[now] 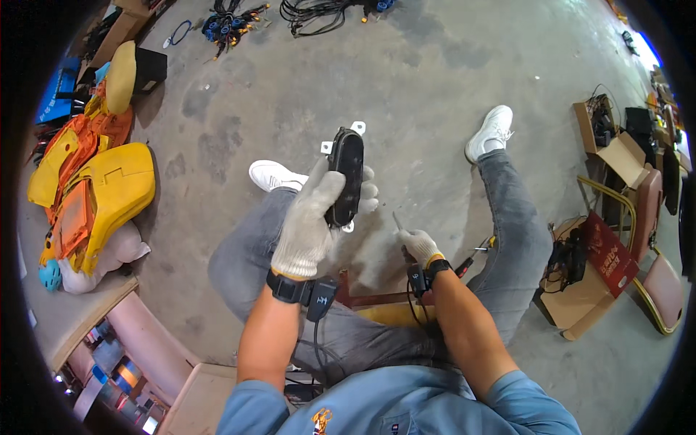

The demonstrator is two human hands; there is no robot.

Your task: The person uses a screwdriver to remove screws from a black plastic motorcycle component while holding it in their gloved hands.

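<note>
My left hand (313, 214), in a pale knit glove, is closed around a long black oval housing (348, 177). White mounting tabs with holes (358, 127) stick out at its far end, and a smaller tab shows at the near end. The housing is held up over the floor between my legs. Lower and to the right, my gloved right hand (420, 246) is closed on a screwdriver (398, 222). Its thin metal shaft points up and left; the glove hides most of the handle. The two hands are apart.
A red-and-black handled tool (465, 267) lies by my right thigh. Yellow and orange plastic panels (116, 188) are piled at left. Cable bundles (230, 27) lie on the far floor. On the right are an open cardboard box (580, 308) and chairs (663, 290).
</note>
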